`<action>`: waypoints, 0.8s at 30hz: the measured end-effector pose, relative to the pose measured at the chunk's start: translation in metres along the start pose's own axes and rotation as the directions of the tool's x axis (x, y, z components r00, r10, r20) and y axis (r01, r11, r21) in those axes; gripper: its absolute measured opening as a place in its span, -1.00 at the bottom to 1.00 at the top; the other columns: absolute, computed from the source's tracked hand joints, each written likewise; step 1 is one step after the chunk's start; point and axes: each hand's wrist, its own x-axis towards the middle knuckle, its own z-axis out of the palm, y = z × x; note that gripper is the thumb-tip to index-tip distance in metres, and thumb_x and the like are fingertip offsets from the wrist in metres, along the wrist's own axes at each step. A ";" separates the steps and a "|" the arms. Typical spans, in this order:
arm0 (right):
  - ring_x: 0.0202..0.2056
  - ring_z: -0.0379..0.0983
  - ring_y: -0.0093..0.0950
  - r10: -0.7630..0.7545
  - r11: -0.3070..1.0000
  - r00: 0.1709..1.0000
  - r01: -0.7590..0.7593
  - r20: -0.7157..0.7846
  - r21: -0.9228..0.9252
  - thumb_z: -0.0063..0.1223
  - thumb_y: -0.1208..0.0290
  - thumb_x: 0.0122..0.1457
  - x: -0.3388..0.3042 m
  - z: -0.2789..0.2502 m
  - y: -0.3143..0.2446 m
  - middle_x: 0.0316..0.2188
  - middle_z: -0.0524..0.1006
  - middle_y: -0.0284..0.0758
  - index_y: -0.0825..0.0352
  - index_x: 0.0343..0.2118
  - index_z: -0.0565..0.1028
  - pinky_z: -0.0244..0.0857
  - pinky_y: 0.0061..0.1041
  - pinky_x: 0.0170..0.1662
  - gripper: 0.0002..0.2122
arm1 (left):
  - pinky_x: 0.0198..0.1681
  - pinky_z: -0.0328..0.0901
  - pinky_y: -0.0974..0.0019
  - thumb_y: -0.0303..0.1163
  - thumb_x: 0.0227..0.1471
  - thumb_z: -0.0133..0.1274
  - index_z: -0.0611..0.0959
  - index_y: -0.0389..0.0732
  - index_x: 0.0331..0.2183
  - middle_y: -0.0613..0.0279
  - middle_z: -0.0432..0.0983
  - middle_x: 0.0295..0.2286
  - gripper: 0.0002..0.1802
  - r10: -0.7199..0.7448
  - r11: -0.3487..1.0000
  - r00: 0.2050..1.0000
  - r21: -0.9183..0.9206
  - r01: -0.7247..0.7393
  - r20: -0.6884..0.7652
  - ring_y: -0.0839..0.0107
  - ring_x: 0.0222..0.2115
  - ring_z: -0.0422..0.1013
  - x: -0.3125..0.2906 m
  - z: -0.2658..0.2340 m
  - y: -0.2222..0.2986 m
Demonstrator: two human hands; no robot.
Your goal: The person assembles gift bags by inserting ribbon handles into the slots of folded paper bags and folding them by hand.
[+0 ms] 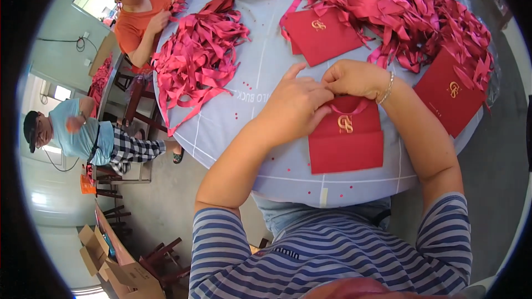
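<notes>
A flat red paper gift bag [346,154] with a gold emblem lies in front of me near the table's front edge. Its pink ribbon handle [352,109] loops across the upper part. My left hand [299,98] is closed at the bag's top left corner, thumb against the paper and index finger raised. Next to it, my right hand [354,79] pinches at the top edge, its fingertips meeting the left fingers. What lies between the right fingertips is hidden. Beyond my hands rest more red bags [324,36], and another bag [450,93] sits right of my forearm.
Heaps of pink ribbon bags' handles [382,8] cover the table's far right, with another ribbon pile [199,58] at left. Small red dots are scattered over the pale tablecloth [238,158]. One person in orange [147,16] sits across; another [83,133] is further left. Cardboard boxes [119,274] stand lower left.
</notes>
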 end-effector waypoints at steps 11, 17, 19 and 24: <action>-0.49 0.32 -0.71 -0.318 0.940 0.838 0.340 -0.443 -0.032 0.07 0.32 0.24 0.005 0.014 -0.008 -0.46 0.46 -0.50 0.35 -0.20 0.47 0.24 -0.68 -0.43 -0.80 | -0.23 0.35 0.43 -0.44 -0.12 0.31 0.66 -0.27 -0.45 0.33 0.54 -0.62 -0.84 -0.489 0.731 0.797 -0.333 0.596 0.354 0.62 -0.61 0.38 -0.009 0.012 -0.023; -0.41 0.46 -0.55 -0.353 0.808 0.935 0.282 -0.042 -0.517 0.25 0.37 0.06 -0.014 0.002 -0.021 -0.41 0.54 -0.32 0.36 -0.19 0.50 0.34 -0.53 -0.34 -0.72 | -0.48 0.31 0.43 -0.41 -0.15 0.31 0.68 -0.26 -0.45 0.25 0.53 -0.63 -0.83 -0.600 0.624 0.740 -0.400 0.671 0.306 0.58 -0.60 0.37 -0.011 0.007 -0.045; -0.42 0.48 -0.48 -0.345 0.736 0.938 0.265 -0.009 -0.623 0.25 0.39 0.04 -0.016 0.002 -0.021 -0.41 0.55 -0.28 0.36 -0.25 0.53 0.35 -0.49 -0.33 -0.76 | -0.46 0.32 0.42 -0.42 -0.15 0.31 0.68 -0.29 -0.45 0.27 0.54 -0.60 -0.82 -0.567 0.598 0.759 -0.474 0.647 0.320 0.57 -0.58 0.38 -0.014 0.010 -0.049; -0.31 0.50 -0.22 -0.530 0.545 0.846 0.283 -0.063 -0.789 0.23 0.36 0.01 -0.011 0.010 -0.005 -0.37 0.55 -0.18 0.37 -0.31 0.55 0.35 -0.35 -0.23 -0.78 | -0.46 0.30 0.49 -0.48 -0.12 0.29 0.67 -0.30 -0.43 0.36 0.54 -0.57 -0.85 -0.562 0.581 0.743 -0.467 0.667 0.363 0.65 -0.55 0.37 -0.016 0.009 -0.047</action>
